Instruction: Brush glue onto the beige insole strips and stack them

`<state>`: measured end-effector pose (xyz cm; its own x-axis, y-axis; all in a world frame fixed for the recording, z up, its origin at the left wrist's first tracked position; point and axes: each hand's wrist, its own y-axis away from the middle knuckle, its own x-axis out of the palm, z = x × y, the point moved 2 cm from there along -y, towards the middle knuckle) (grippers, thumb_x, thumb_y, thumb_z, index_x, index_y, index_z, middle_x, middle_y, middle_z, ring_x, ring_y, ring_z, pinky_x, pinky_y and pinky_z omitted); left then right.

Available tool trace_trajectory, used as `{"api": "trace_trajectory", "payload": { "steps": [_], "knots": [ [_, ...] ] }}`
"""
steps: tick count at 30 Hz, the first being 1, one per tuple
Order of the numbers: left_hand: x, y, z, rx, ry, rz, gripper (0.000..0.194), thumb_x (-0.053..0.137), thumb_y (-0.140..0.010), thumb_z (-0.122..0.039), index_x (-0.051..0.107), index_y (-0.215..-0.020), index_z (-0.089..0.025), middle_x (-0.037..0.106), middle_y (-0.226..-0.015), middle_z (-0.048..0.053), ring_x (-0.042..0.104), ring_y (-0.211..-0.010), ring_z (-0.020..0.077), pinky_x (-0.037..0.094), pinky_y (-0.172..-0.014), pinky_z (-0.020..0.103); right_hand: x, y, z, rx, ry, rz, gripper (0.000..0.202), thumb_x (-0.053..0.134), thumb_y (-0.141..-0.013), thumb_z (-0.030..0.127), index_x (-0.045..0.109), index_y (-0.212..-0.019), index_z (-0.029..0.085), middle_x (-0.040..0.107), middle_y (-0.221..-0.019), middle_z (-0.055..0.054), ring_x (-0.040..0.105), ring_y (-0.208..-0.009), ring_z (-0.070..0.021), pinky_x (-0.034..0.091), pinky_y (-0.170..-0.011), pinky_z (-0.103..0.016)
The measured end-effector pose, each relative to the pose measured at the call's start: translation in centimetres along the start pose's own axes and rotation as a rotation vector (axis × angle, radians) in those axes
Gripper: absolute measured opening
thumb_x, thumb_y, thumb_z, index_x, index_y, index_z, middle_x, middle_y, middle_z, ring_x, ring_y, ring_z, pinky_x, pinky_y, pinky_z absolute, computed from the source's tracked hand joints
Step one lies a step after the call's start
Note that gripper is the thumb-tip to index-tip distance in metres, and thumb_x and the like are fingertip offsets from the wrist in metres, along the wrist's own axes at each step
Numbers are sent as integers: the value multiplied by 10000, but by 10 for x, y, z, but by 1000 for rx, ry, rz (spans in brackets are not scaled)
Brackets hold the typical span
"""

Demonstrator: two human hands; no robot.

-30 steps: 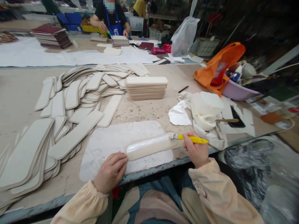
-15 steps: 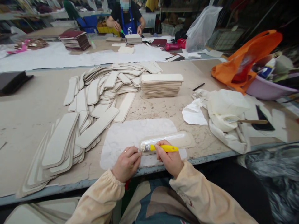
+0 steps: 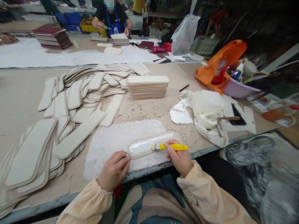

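Observation:
My right hand [image 3: 179, 158] grips a yellow-handled paintbrush [image 3: 161, 147], its pale bristles pointing left over a long beige panel [image 3: 142, 144] with rounded corners. A glossy wet coat shines on the panel's upper face. At the panel's left end, my left hand [image 3: 114, 168] has its fingers closed on the edge; the thumb is mostly hidden. Beneath the panel lies a white sheet [image 3: 102, 146], close to the table's front edge. Similar panels are heaped loosely [image 3: 79, 130] to the left, and a neat panel stack [image 3: 147, 88] stands behind.
Right of the sheet are crumpled paper [image 3: 181, 112], a white wrapped tub [image 3: 207, 105] with a wooden stick [image 3: 227, 118], and a dark phone [image 3: 237, 115]. An orange bag [image 3: 215, 71] leans by a lilac basin [image 3: 240, 88]. Across the table a co-worker [image 3: 114, 20] handles a stack.
The brush has moved right along the panel, away from my left hand. Glossy coating now reaches the panel's left end. The camera view has shifted to the right.

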<state>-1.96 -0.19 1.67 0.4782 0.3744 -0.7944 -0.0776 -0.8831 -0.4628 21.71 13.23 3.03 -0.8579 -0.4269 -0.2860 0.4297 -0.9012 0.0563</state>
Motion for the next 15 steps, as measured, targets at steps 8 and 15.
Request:
{"api": "trace_trajectory", "payload": {
  "steps": [8, 15],
  "knots": [
    [0, 1, 1, 21, -23, 14, 155, 601, -811, -47, 643, -928, -141, 624, -899, 84, 594, -939, 185, 530, -855, 336, -55, -4, -13, 22, 93, -196, 251, 520, -907, 439, 539, -817, 205, 516, -493, 55, 473, -424, -116, 382, -450, -242],
    [0, -1, 1, 45, -36, -8, 155, 617, -804, -54, 652, -925, -146, 633, -889, 78, 608, -919, 181, 523, -851, 325, -78, -6, -16, -33, 277, -297, 249, 499, -919, 420, 552, -805, 205, 522, -492, 52, 502, -442, -120, 409, -497, -255]
  ]
}}
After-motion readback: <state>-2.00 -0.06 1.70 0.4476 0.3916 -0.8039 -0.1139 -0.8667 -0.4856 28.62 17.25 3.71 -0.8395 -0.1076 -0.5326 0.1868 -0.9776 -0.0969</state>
